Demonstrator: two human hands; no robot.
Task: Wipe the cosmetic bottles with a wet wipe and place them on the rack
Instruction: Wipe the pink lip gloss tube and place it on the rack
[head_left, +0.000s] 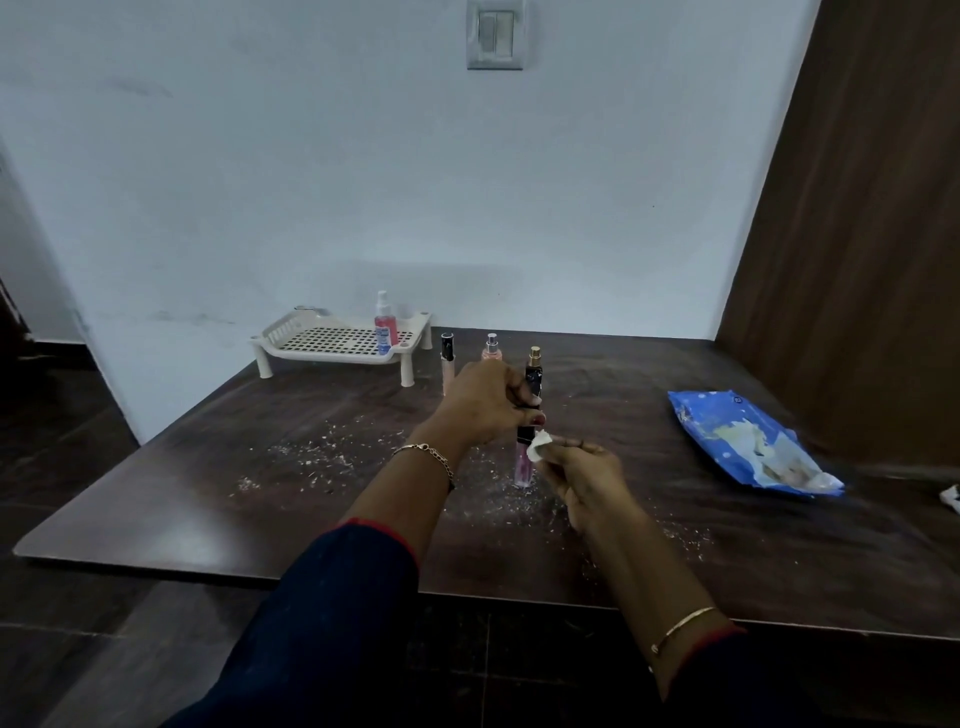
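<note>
Rack: white plastic rack with a perforated floor (322, 356), at the back left of the dark wooden table (182, 493), by the wall.
On the rack: pink clear spray bottle with a white nozzle (385, 326), upright at its right end.
Waiting bottles: beige slim tube with a black cap (447, 361), pink bottle with a silver sprayer (491, 349) and black bottle with a gold sprayer (534, 370), upright in a row just right of the rack.
Left hand (483, 405): fingers curled round the black cap of a slim pink tube (523, 465), which stands upright on the table.
Right hand (584, 478): pinches a small white wet wipe (539, 446) against the tube's side.
Table surface: pale crumbs (311, 457) scattered around the hands.
Wipe pack: blue plastic packet (748, 441), lying flat at the right.
</note>
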